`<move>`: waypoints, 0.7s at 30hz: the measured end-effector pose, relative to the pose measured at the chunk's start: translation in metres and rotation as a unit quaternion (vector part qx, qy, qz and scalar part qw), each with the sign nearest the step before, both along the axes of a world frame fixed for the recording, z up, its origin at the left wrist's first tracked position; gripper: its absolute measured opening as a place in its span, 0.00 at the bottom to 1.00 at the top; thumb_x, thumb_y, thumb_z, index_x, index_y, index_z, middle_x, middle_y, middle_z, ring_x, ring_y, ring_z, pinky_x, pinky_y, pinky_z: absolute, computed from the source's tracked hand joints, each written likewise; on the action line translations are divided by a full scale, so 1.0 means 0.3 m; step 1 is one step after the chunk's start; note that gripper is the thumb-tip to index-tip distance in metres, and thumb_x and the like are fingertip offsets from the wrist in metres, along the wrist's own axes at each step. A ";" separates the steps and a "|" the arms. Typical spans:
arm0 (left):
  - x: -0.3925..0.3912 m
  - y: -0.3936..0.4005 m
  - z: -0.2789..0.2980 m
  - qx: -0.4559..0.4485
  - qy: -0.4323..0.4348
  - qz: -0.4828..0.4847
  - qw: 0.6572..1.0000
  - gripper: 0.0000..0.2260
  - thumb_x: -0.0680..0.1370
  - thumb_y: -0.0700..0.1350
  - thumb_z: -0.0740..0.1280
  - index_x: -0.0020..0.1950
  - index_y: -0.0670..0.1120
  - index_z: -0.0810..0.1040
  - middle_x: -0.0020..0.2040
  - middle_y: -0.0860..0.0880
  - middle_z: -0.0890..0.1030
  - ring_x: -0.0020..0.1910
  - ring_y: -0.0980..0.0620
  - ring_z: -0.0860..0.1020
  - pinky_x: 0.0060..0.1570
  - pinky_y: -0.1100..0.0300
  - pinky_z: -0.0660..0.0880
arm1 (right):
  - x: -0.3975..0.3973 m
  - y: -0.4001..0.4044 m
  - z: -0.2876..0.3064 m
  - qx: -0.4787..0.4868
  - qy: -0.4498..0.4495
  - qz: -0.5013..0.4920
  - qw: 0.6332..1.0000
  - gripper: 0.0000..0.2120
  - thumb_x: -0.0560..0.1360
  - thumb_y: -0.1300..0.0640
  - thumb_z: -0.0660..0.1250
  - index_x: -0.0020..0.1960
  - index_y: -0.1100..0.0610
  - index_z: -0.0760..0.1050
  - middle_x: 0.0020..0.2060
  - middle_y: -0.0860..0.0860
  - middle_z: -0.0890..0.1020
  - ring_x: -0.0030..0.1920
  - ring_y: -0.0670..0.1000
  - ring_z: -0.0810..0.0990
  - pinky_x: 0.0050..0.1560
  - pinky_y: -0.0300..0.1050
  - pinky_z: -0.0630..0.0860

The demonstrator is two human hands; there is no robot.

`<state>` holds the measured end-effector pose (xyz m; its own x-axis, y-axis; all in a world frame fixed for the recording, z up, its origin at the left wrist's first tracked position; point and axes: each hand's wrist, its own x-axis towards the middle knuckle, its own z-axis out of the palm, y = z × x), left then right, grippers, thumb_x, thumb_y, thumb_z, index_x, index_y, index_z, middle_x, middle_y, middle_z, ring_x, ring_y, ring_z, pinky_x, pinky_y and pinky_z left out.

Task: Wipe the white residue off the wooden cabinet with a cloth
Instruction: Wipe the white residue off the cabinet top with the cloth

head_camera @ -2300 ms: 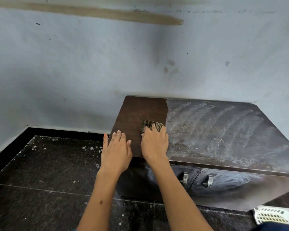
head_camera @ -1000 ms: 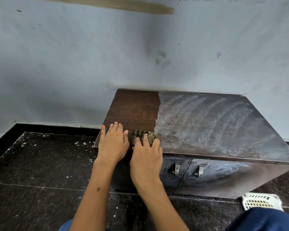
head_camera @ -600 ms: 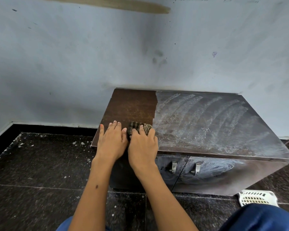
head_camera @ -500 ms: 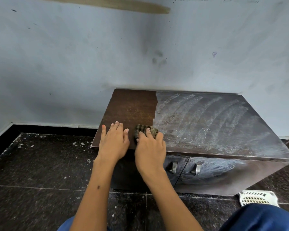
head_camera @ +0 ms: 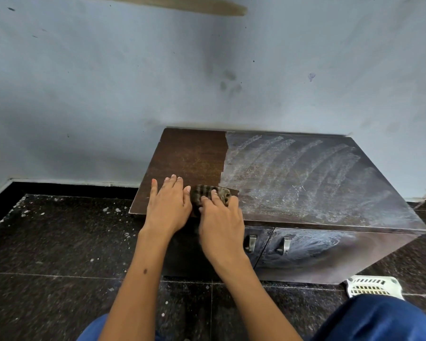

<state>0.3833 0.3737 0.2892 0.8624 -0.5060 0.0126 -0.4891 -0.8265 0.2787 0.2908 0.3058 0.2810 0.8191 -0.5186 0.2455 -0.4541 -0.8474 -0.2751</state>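
The wooden cabinet (head_camera: 293, 173) stands against the wall (head_camera: 158, 82) on a dark tiled floor (head_camera: 47, 242). White residue (head_camera: 300, 173) covers most of its top; only the strip at the cabinet's left end is bare brown wood. The striped cloth (head_camera: 208, 193) lies at the cabinet's front edge, at the border of that strip. The right hand (head_camera: 220, 225) grasps the cloth, fingers curled over it. The left hand (head_camera: 169, 205) rests flat beside it, fingers relaxed and straight. A white slotted basket (head_camera: 374, 287) sits on the floor by the cabinet's front right corner; I cannot tell what it contains.
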 end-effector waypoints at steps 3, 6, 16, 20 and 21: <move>-0.012 -0.008 -0.001 0.003 -0.001 -0.010 1.000 0.22 0.83 0.48 0.47 0.75 0.42 0.57 0.76 0.45 0.58 0.76 0.49 0.53 0.73 0.50 0.40 | -0.025 -0.052 -0.021 -0.022 0.000 -0.037 0.999 0.16 0.80 0.56 0.57 0.66 0.54 0.73 0.68 0.53 0.72 0.60 0.58 0.69 0.56 0.50 0.68; -0.018 -0.014 -0.001 0.006 -0.004 -0.015 1.000 0.22 0.83 0.48 0.47 0.76 0.42 0.57 0.76 0.45 0.58 0.76 0.49 0.53 0.73 0.50 0.40 | -0.020 -0.027 -0.002 -0.028 0.011 -0.064 0.998 0.14 0.76 0.57 0.65 0.61 0.56 0.78 0.61 0.55 0.78 0.56 0.60 0.74 0.50 0.50 0.73; -0.031 -0.069 -0.002 0.001 -0.004 -0.029 1.000 0.22 0.83 0.48 0.47 0.75 0.42 0.58 0.76 0.44 0.58 0.76 0.49 0.54 0.73 0.50 0.40 | -0.073 -0.093 -0.017 0.001 -0.002 -0.054 0.999 0.10 0.69 0.57 0.74 0.51 0.55 0.83 0.52 0.53 0.84 0.46 0.58 0.77 0.41 0.49 0.76; -0.037 -0.073 -0.005 0.009 -0.012 -0.037 0.999 0.22 0.83 0.48 0.47 0.75 0.41 0.58 0.76 0.44 0.58 0.76 0.48 0.54 0.73 0.50 0.41 | -0.069 -0.086 -0.022 -0.037 0.009 -0.043 0.998 0.16 0.59 0.59 0.80 0.46 0.56 0.84 0.46 0.55 0.85 0.41 0.59 0.79 0.37 0.47 0.77; -0.038 -0.075 -0.006 0.012 -0.014 -0.039 0.999 0.22 0.83 0.48 0.47 0.75 0.42 0.58 0.76 0.44 0.58 0.76 0.48 0.54 0.73 0.50 0.41 | -0.066 -0.082 -0.023 -0.050 0.009 -0.036 0.998 0.17 0.59 0.59 0.80 0.46 0.56 0.84 0.47 0.55 0.85 0.42 0.59 0.79 0.38 0.47 0.77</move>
